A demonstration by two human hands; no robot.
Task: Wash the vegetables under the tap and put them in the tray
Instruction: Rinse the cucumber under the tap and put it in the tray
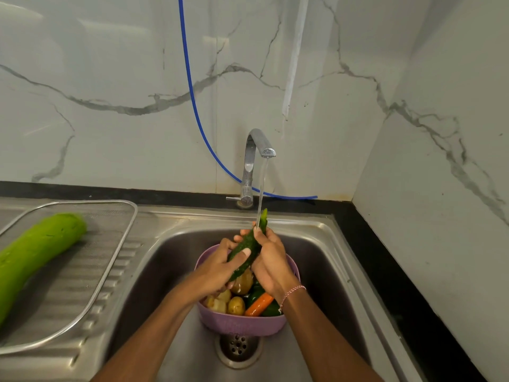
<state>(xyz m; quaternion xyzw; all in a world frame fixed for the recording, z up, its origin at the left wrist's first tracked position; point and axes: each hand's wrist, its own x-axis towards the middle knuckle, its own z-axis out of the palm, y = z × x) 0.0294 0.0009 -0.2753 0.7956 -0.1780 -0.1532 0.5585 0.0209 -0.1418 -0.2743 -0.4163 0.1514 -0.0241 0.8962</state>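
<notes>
— Head view first: what are the hands doing over the sink?

— Both are wrapping a dark green cucumber (247, 248), bumpy-skinned and tapering, tilted with its paler tip up toward the back edge of the basin. The left hand (220, 267) is curling around its lower half, thumb pressing flat on the skin; the right hand (271, 260) is closing around the upper part, with a thin red-and-white thread bracelet (292, 293) circling its wrist.

— Is water reaching it?

— Yes, a narrow clear stream (261, 188) is falling from the curved chrome tap (254, 161) onto the cucumber's upper end.

— And beneath?

— A round lilac plastic colander (239, 322) is sitting in the steel sink (325, 271), just behind the perforated drain (238, 346). It is holding knobbly tan potatoes (236, 305), a smooth orange carrot (259, 304) and some glossy green pieces I cannot identify.

— Where is the tray?

— A wire-mesh tray (110, 244) with a rounded metal rim is resting on the ridged draining board at the left edge of the worktop. A long, fat, pale green gourd (35, 257) is lying in it, its blunt end pointing toward the tray's far corner.

— Anything behind?

— A blue hose (190, 86) is hanging down the white, grey-veined marble wall (110, 78) and running behind the tap along a black ledge (371, 244).
</notes>
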